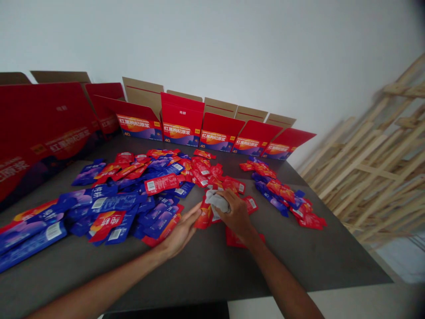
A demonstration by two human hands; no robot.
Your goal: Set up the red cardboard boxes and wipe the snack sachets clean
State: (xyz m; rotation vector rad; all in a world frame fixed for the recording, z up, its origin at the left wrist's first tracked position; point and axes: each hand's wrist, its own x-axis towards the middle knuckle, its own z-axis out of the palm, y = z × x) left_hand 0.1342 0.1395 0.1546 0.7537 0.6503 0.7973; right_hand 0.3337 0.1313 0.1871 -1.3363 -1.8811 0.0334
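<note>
In my right hand [236, 213] is a crumpled whitish cloth [217, 202], with the fingers closed around it. It presses against a red pouch [203, 215] with an orange pattern. My left hand [182, 234] has its fingers at the left edge of that same pouch and appears to grip it there; part of the grip is hidden. Another red pouch [250, 204] with a barcode lies just right of my right hand. A further red pouch [234, 238] rests partly beneath my right wrist. Left of my hands spreads a loose heap of blue pouches [117, 201] and red pouches [161, 183].
Open red cartons [182, 126] stand in a row along the back of the dark table [299, 261]. Larger red cartons [43, 128] occupy the left side. A smaller line of mixed pouches [282, 191] lies to the right. Wooden frames [375, 164] lean beyond the table's right edge.
</note>
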